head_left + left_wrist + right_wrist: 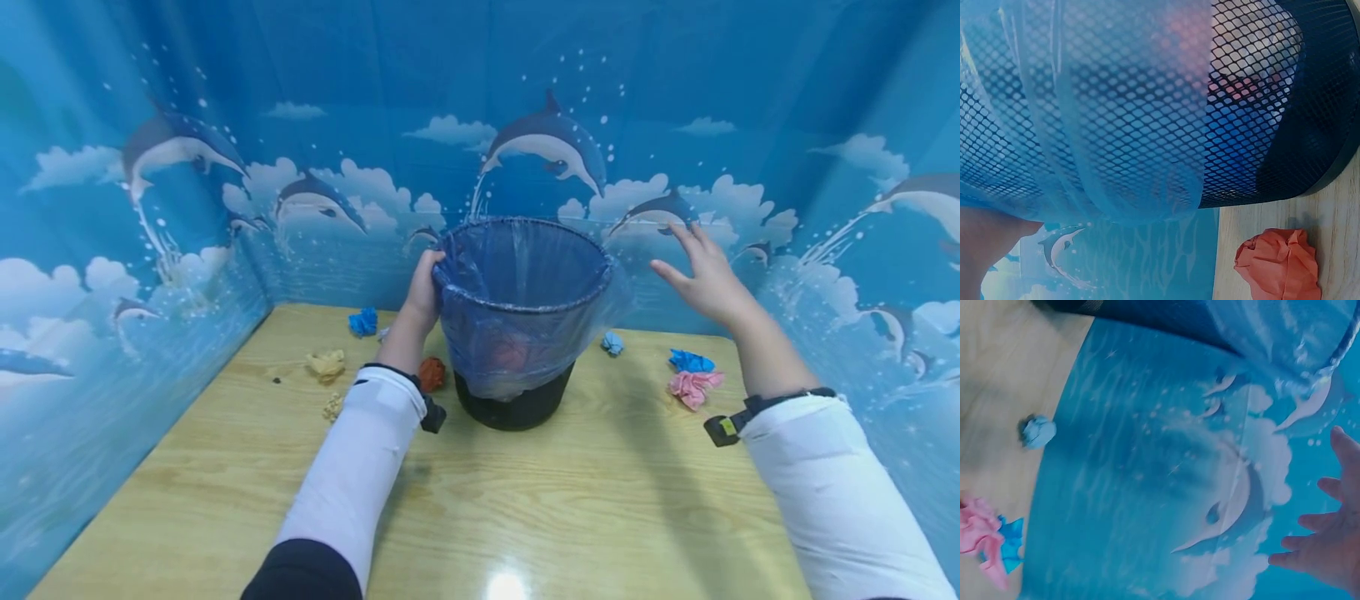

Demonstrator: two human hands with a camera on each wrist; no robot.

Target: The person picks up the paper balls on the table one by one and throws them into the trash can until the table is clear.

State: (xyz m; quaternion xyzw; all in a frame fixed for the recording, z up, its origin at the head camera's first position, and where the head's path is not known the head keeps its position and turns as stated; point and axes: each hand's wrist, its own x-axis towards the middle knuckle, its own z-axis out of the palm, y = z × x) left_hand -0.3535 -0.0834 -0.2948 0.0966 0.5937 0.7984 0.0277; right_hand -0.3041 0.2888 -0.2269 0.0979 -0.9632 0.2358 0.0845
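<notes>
A black mesh wastebasket (513, 408) stands mid-table, lined with a translucent blue bin bag (517, 342) folded over its rim. My left hand (424, 287) grips the rim at the left side, thumb near the top edge; the bag and basket hide most of its fingers. Through the mesh in the left wrist view, blue, pink and pale crumpled paper (1235, 137) shows inside. To the right of the basket, my right hand (705, 279) is raised in the air with fingers spread and nothing in it. The right wrist view shows those fingers (1319, 522) apart from the bag.
An orange-red paper ball (431, 375) lies left of the basket's base. Further left are a blue ball (363, 322) and yellowish crumpled paper (326, 365). On the right lie a light blue ball (612, 343), blue paper (691, 361) and pink paper (694, 388). Dolphin-printed curtains (375, 108) enclose the table.
</notes>
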